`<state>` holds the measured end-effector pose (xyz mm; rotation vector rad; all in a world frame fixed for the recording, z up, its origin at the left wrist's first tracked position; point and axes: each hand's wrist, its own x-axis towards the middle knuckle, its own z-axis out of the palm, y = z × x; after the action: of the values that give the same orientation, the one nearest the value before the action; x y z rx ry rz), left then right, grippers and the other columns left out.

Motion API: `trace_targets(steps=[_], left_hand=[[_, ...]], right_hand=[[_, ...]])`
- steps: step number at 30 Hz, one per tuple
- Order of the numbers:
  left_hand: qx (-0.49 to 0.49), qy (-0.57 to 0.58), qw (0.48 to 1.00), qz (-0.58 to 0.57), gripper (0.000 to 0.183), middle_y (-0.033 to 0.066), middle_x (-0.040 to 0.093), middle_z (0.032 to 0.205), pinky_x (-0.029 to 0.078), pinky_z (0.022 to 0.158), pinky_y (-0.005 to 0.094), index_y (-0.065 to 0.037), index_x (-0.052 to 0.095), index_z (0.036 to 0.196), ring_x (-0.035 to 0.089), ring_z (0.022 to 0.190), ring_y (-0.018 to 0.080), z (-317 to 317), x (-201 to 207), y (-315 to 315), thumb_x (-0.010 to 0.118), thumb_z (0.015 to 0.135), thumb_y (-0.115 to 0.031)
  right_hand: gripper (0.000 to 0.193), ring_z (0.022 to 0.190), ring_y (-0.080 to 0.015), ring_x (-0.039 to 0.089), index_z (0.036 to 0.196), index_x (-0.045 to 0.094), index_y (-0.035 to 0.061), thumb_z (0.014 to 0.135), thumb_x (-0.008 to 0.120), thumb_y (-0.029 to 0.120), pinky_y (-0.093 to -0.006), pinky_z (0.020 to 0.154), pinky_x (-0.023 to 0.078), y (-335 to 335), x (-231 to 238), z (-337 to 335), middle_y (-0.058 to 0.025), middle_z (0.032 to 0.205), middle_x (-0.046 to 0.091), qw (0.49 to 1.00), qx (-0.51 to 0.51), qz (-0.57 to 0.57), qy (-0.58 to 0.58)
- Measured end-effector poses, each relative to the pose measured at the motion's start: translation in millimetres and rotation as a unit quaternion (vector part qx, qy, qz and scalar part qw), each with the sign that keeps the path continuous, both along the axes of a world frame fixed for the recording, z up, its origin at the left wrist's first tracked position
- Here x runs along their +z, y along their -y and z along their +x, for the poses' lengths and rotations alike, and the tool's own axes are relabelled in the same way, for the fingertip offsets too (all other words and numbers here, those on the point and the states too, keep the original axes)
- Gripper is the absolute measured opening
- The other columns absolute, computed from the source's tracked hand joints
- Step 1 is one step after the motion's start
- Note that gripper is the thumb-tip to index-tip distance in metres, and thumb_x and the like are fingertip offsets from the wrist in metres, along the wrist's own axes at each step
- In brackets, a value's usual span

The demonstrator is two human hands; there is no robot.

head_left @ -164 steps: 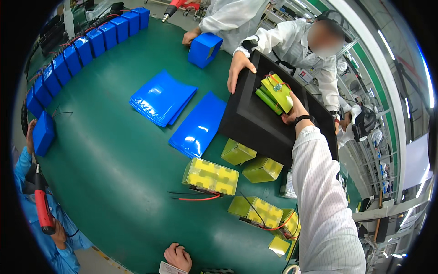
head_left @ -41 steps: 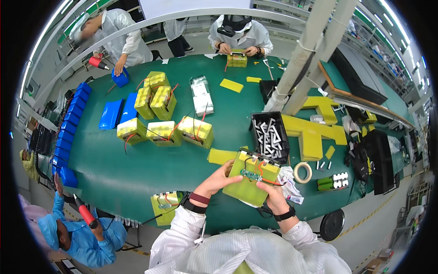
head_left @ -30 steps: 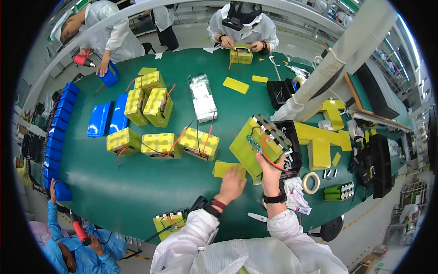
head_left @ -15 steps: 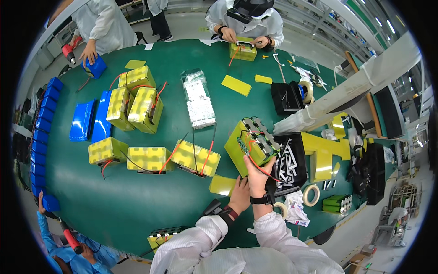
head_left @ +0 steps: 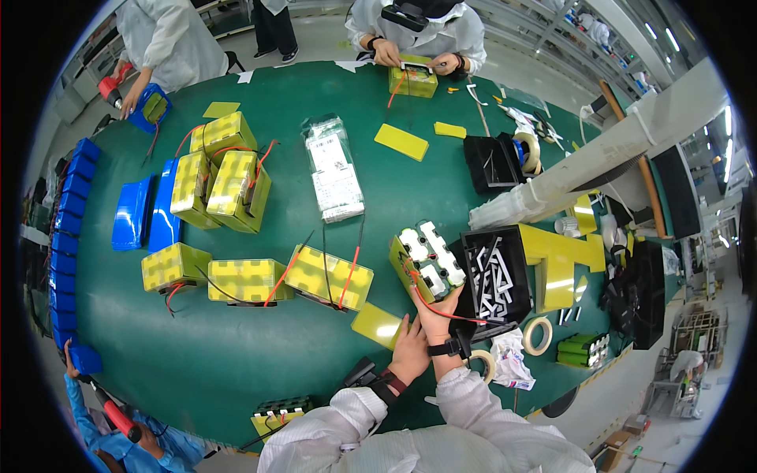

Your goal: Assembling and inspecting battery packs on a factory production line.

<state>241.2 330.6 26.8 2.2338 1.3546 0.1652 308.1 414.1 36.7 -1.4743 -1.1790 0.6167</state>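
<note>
My right hand [head_left: 438,319] grips a battery pack [head_left: 426,264] from its near side. The pack has yellow-green sides, white strips across its upper face and a red lead trailing right. My left hand [head_left: 408,355] lies low on the table beside it, fingers stretched out at the edge of a yellow insulation sheet [head_left: 375,325]; whether it grasps the sheet I cannot tell. Left of the sheet stands a row of yellow-wrapped battery packs [head_left: 328,276] with red and black leads. Right of the held pack is a black bin [head_left: 516,303] with many white strips inside.
Rolls of tape [head_left: 538,337] and a green cell pack [head_left: 582,350] lie to the right. A white post [head_left: 568,185] slants over the table. Blue-wrapped packs [head_left: 65,244] line the left edge. Co-workers handle packs across the table [head_left: 414,83] and at the far left [head_left: 150,108].
The pack in my right hand has turned, so its white-stripped face now shows more fully. My left hand has shifted slightly left and nearer. At the far left, a co-worker has turned a blue pack.
</note>
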Motion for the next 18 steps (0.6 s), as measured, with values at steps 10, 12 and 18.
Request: trace_targets(steps=[10, 12, 18], left_hand=[[0.083, 0.163, 0.982, 0.04, 0.055, 0.0106, 0.053, 0.136, 0.012, 0.117, 0.0575, -0.01, 0.05, 0.137, 0.036, 0.135, 0.0295, -2, -13, 13, 0.053, 0.088, -0.035], [0.064, 0.126, 0.989, 0.035, 0.055, 0.0106, 0.052, 0.138, 0.012, 0.117, 0.0576, -0.01, 0.05, 0.137, 0.035, 0.136, 0.0299, -2, -10, 11, 0.053, 0.088, -0.035], [0.028, -0.006, 0.995, 0.1, 0.06, 0.0122, 0.042, 0.146, 0.013, 0.116, 0.0562, -0.011, 0.045, 0.141, 0.03, 0.139, 0.0322, -3, -12, 9, 0.055, 0.087, -0.034]], right_hand=[[0.074, 0.102, -0.0238, 0.057, 0.123, 0.038, -0.0024, 0.069, 0.087, 0.015, -0.0342, 0.088, 0.047, 7, -8, -15, -0.0168, 0.115, 0.054, 0.999, -0.016, -0.026, -0.01], [0.079, 0.104, -0.026, 0.057, 0.126, 0.036, -0.0031, 0.069, 0.087, 0.017, -0.0355, 0.09, 0.047, 9, -7, -13, -0.0184, 0.116, 0.054, 0.998, -0.031, -0.043, -0.016], [0.09, 0.119, -0.0421, 0.049, 0.134, 0.031, -0.0085, 0.068, 0.084, 0.022, -0.044, 0.101, 0.041, 41, -11, 11, -0.03, 0.127, 0.048, 0.984, 0.062, -0.067, 0.155]])
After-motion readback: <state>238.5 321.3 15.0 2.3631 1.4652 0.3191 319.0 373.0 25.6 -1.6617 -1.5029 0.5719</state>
